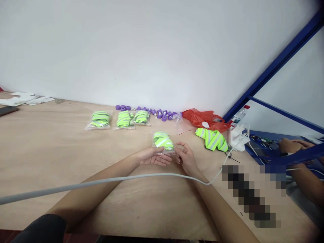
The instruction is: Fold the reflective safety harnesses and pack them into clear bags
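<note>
A clear plastic bag [163, 141] with folded neon-green reflective bands inside rests on the wooden table [50, 152] in front of me. My left hand [152, 156] lies along the bag's near edge with fingers pressed on it. My right hand [186, 158] pinches the bag's right end with curled fingers. Three filled bags [100, 120] [124, 119] [141, 117] of the same green bands lie in a row farther back. A loose pile of green reflective bands [213, 139] sits to the right of my hands.
Purple rollers [162, 114] line the wall. A red plastic bag [206, 118], empty clear bags [182, 127], a white charger [238, 138] and a water bottle [240, 115] stand at right. A grey cable [101, 182] crosses my arms. Another person's hands [291, 145] work at far right.
</note>
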The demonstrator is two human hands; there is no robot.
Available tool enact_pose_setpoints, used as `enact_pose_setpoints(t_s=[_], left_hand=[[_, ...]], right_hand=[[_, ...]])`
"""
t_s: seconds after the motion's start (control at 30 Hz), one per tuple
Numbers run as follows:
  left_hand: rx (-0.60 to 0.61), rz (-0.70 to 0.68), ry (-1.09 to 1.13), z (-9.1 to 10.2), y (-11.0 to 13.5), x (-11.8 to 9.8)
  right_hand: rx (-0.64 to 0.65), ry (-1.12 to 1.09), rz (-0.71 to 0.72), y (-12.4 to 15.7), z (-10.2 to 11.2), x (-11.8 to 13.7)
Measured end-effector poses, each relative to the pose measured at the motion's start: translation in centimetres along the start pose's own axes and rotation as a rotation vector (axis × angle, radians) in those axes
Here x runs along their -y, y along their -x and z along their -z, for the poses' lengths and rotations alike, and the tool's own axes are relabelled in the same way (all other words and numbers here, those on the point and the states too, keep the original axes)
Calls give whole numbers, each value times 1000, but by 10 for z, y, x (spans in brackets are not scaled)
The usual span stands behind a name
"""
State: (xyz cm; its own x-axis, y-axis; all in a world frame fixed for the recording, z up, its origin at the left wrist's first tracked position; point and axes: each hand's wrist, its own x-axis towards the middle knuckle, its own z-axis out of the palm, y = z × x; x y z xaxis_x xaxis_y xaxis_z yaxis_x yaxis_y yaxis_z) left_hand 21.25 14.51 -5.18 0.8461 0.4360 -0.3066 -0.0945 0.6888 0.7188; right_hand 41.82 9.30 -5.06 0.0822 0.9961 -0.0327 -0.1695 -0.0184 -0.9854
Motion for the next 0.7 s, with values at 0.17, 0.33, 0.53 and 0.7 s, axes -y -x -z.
enact_pose_setpoints(t_s=[0.17, 0.33, 0.53, 0.7], left_hand=[[37, 127, -60, 9, 9, -15], [-9, 136, -182, 5, 19, -23], [-95, 60, -249, 3, 19, -19], [-124, 28, -247, 2, 17, -18]], right_hand=[[22, -30, 5, -1, -2, -2], [-15, -4, 11, -3, 3, -1], [-3, 56, -34, -3, 7, 1], [31, 53, -69, -3, 5, 2]])
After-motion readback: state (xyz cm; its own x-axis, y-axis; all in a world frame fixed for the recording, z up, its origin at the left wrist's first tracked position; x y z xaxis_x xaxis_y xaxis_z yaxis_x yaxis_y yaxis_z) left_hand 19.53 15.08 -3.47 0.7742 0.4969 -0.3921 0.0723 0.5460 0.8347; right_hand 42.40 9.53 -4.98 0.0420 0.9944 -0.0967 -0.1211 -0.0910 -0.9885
